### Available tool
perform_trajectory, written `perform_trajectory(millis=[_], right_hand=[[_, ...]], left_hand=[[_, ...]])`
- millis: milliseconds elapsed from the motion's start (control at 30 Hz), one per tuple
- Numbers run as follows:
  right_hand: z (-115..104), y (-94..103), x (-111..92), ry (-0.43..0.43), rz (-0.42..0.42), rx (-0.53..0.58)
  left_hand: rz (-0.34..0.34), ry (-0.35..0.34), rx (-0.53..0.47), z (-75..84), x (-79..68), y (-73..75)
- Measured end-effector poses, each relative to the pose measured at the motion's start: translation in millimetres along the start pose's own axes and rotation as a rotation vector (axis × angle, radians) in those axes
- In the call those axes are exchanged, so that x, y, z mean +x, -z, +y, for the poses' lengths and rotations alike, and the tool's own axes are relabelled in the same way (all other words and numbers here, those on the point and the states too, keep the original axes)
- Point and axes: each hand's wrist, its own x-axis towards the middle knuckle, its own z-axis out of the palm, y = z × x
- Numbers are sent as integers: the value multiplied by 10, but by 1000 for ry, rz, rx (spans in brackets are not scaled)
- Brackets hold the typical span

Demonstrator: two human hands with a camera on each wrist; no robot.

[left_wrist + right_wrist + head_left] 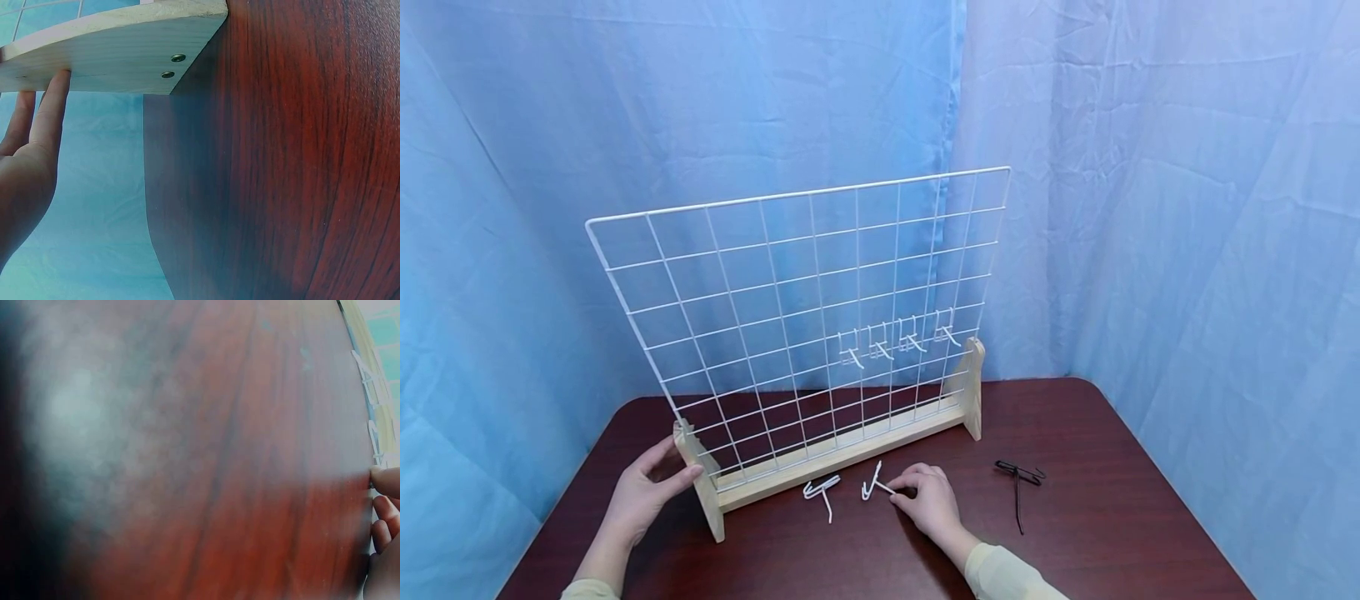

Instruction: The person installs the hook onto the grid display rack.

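A white wire grid panel [790, 275] stands upright in a pale wooden stand [842, 454]. At its left end, my left hand [638, 493] grips the stand's side piece, thumb on the near side. The left wrist view shows two of that hand's fingers [51, 119] straight against the wood. My right hand [928, 500] pinches the prong of a white wire hook [871, 483] low over the table, in front of the stand. A second white hook [823, 492] lies to its left. Several white hooks [880, 343] hang on the grid's lower right.
A black wire hook [1018, 487] lies on the dark red wood-grain table [1097, 508], right of my right hand. Blue curtains [775, 100] surround the table at the back and sides. Much of the right wrist view is blurred tabletop.
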Motion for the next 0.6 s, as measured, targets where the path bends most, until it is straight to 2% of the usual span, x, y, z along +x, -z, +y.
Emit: perform_trajectory(millis=[600], right_hand=[[7, -4, 2, -5, 2, 18]], left_hand=[[-3, 15, 13, 11, -3, -2]])
